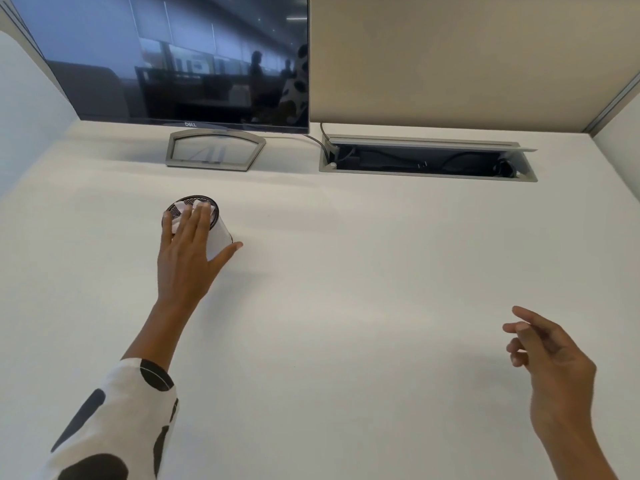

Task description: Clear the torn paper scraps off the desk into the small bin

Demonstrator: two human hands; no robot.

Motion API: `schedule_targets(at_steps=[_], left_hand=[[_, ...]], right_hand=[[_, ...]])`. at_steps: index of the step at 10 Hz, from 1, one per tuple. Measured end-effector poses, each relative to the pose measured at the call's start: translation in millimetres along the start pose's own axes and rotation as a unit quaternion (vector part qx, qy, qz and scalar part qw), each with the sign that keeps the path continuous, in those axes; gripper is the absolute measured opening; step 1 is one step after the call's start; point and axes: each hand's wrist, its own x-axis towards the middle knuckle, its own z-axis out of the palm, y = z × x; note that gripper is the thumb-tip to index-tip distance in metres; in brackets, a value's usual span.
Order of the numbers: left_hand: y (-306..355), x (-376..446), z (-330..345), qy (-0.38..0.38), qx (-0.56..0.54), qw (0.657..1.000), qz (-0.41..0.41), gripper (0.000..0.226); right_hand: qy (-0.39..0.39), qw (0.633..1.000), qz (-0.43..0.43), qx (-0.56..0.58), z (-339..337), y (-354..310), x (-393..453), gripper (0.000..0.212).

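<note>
A small black mesh bin stands on the white desk left of centre, below the monitor. White paper scraps show inside its rim. My left hand is stretched over the bin with straight fingers, the fingertips over the opening and the thumb spread to the right; it covers part of the bin. My right hand hovers above the desk at the right with loosely curled fingers and holds nothing. I see no loose scraps on the desk surface.
A dark monitor on a grey stand sits at the back left. An open cable tray with cords is set into the desk at the back right. Partition walls border the desk behind and on both sides.
</note>
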Motion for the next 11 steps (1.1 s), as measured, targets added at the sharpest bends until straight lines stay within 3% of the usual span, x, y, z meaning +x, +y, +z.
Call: schedule_targets(at_steps=[1, 2, 3, 5, 6, 9, 10, 11], left_hand=[[-2, 3, -2, -0.021, 0.014, 1.000, -0.013, 0.073], [-3, 18, -7, -0.108, -0.002, 0.990, -0.092, 0.064], [-3, 26, -10, -0.163, -0.008, 0.979, -0.118, 0.067], [-3, 37, -12, -0.202, -0.018, 0.972, -0.117, 0.068], [-2, 36, -15, -0.149, -0.030, 0.986, -0.075, 0.048], [1, 29, -34, -0.059, -0.022, 0.997, -0.051, 0.045], [8, 28, -45, 0.042, 0.002, 0.999, -0.021, 0.053], [14, 34, -58, 0.067, -0.002, 0.998, 0.007, 0.072]], right_hand=[[0.001, 1.000, -0.001, 0.012, 0, -2, -2, 0.018], [0.001, 1.000, -0.002, 0.022, 0, -5, -5, 0.016], [-0.002, 1.000, -0.003, 0.026, 1, -7, -8, 0.016], [-0.001, 0.999, -0.002, 0.039, -2, -13, -14, 0.019], [-0.011, 0.999, -0.004, 0.035, -8, -17, -18, 0.018], [0.012, 0.999, -0.026, 0.034, -18, -21, -22, 0.016], [-0.002, 1.000, -0.024, 0.002, -35, -27, -16, 0.026], [-0.009, 0.999, -0.036, 0.007, -44, -43, -16, 0.041]])
